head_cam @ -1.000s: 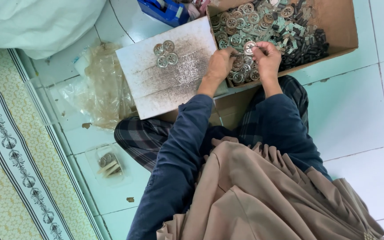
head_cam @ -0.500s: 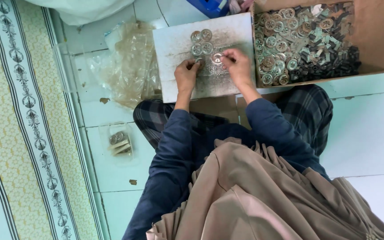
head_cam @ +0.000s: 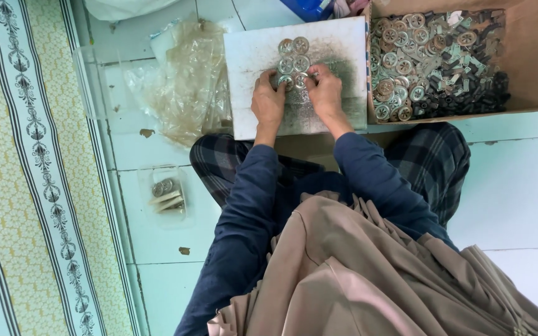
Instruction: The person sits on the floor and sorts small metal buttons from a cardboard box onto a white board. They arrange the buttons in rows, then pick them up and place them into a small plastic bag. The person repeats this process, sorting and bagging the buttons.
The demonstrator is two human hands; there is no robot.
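Observation:
A white, smudged board point(head_cam: 337, 50) lies on the floor in front of me. On it sit several round metal discs point(head_cam: 294, 55) with spoked centres, laid out in pairs. My left hand point(head_cam: 268, 102) rests on the board, its fingertips pinching a disc at the lower left of the group. Just to the right, my right hand point(head_cam: 325, 93) pinches another disc beside it. Both hands meet at the bottom of the disc group.
An open cardboard box point(head_cam: 533, 56) at the right holds a heap of metal discs and dark small parts point(head_cam: 431, 62). Crumpled clear plastic bags point(head_cam: 188, 87) lie left of the board. A small clear bag with a few parts point(head_cam: 168, 194) sits on the tiles. A patterned mat point(head_cam: 26, 186) runs along the left.
Both hands have left the heap in the cardboard box and moved left onto the white board, where they now hold discs at the bottom of the laid-out group.

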